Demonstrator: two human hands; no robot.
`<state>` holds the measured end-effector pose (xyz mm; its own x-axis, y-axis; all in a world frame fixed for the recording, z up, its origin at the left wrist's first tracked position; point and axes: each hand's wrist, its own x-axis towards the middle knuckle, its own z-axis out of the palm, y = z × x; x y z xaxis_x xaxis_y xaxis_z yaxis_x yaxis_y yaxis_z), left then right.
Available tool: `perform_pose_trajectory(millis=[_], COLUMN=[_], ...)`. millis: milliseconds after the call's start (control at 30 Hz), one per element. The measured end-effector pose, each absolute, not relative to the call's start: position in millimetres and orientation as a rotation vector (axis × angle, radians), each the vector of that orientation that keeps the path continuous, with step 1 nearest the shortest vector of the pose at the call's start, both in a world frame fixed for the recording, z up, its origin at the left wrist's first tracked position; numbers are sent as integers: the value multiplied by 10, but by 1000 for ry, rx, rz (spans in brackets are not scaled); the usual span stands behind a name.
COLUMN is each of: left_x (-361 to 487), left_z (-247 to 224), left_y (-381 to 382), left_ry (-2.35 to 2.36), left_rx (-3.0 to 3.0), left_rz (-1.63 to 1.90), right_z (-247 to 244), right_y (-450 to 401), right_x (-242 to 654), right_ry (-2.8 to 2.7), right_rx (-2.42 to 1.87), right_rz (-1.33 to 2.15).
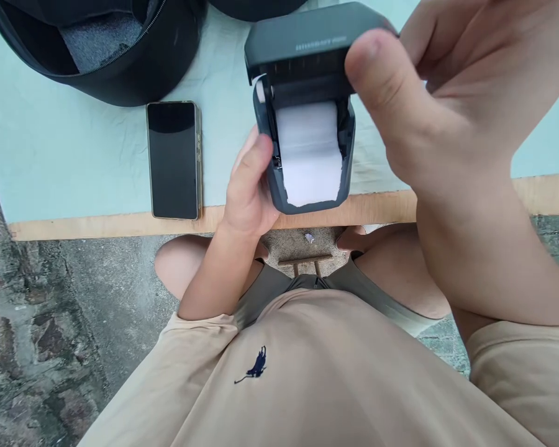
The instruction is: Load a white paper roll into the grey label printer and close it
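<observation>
A dark portable receipt printer (pixel 266 177) is held up over the near edge of the table, its lid (pixel 319 40) swung up. Inside the compartment lies a roll of white paper (pixel 310 152), its loose end ragged at the front. My left hand (pixel 251 192) grips the printer's body from the left, thumb on the side; its other fingers are mostly hidden behind. At the upper right, my right hand (pixel 414 118) is closed on the lid's right end, thumb pressed on the front and fingers partly hidden.
A smartphone (pixel 173 161) with a dark screen lies left of the printer on the pale green cloth (pixel 74 155). Behind it stands an open black zippered case (pixel 135 81) with grey padding. Another black object (pixel 256 7) sits at the top edge. Bare wood (pixel 121 225) edges the table.
</observation>
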<state>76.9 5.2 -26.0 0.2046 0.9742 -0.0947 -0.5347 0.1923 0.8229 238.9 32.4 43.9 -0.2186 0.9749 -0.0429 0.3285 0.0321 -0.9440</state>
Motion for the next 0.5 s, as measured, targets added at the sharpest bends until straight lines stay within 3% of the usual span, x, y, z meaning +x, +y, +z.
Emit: perform_pose_trajectory(millis=[133,300,500], left_x=[750,743,749], left_z=[-336,-303,-299], left_y=[66,69,61], left_ry=[750,783,686], left_rx=[740,748,769], left_rz=[1197,1169,1154], right_z=[544,566,495], right_y=[354,365,397], right_x=[2306,2362,2415], right_ry=[-1715,-1799,-2396], right_rx=[-1442,-1334,-1357], right_rz=[638,705,423])
